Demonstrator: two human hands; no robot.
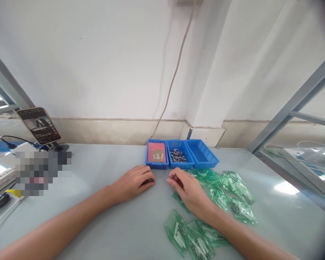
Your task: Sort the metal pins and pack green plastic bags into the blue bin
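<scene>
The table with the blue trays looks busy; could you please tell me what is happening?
A person's left hand is curled low over the table. The right hand, pinched, is in front of the middle blue tray of small metal parts. Anything held is too small to make out. Filled green bags lie on both sides of the right forearm.

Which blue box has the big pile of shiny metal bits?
The middle box. It sits between the left box and the right box, and only it holds a heap of loose metal bits.
</scene>
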